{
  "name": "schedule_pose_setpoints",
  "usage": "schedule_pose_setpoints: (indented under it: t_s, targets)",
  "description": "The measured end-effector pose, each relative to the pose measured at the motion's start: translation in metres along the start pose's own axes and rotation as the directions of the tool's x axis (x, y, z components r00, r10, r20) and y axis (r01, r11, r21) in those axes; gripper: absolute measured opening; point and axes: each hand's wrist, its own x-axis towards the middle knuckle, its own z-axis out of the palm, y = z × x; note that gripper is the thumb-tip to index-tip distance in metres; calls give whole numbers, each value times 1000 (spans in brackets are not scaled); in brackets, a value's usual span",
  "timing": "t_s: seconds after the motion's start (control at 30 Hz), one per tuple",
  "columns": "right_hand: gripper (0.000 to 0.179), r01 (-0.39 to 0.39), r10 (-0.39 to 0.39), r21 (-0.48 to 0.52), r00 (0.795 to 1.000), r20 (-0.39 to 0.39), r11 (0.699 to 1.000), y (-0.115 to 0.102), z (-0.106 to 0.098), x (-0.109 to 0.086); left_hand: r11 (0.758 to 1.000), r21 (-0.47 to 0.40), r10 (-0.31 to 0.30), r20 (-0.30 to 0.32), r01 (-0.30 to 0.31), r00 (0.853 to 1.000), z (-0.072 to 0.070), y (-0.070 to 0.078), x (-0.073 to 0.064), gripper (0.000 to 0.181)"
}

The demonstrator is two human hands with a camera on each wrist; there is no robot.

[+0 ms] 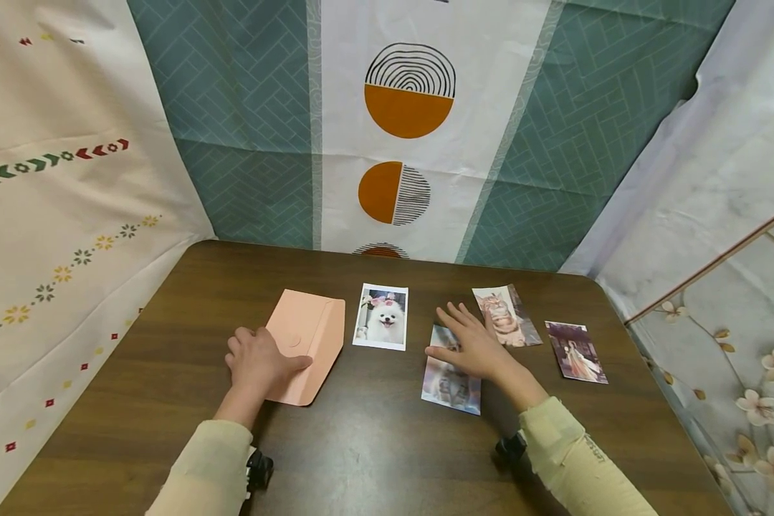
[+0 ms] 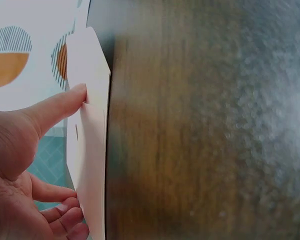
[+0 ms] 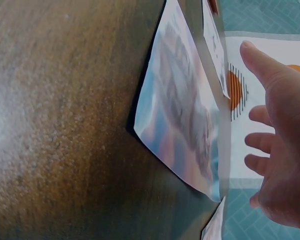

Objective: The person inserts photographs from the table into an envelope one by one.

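Note:
My left hand (image 1: 261, 358) rests on a pink envelope (image 1: 299, 315) at the left of the table. Its straight thumb touches the flap side, and the other fingers, slightly bent, lie at the left edge in the left wrist view. My right hand (image 1: 471, 344), fingers spread and holding nothing, hovers over a pastel photo card (image 1: 451, 387). The right wrist view shows a gap between that hand and the card (image 3: 180, 100). Between the hands lies a white-bordered photo of a white dog (image 1: 380, 319).
Beyond the right hand, a cat picture card (image 1: 503, 315) lies partly over or beside a darker strip. Farther right is a card with a figure in a long dress (image 1: 577, 352). Patterned cloths (image 1: 245, 179) border the brown wooden table (image 1: 361, 444) at the back and sides.

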Motion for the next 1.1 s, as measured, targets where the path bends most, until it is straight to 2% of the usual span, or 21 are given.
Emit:
schedule_pose_setpoints:
  t_s: [0.23,0.37,0.67,0.9,1.1]
  targets:
    - [90,3,-3,7,1000,-4,1000,-1,-1,-1,991,-105,-79,8,80,997,0,-1,2,102]
    - [89,5,-5,26,1000,-5,1000,-1,-2,-3,986,-132,-104,4,104,995,1,-2,4,105]
    - [88,6,-6,42,1000,-15,999,1,-1,-3,982,-137,-132,-5,130,991,3,-4,7,109]
    - [89,27,-26,41,1000,-9,999,-1,-2,-1,980,-155,-126,-14,123,992,0,-5,10,100]
    - [88,34,-34,48,999,-5,998,-2,-1,2,978,-160,-138,-8,135,990,-2,-4,12,107]
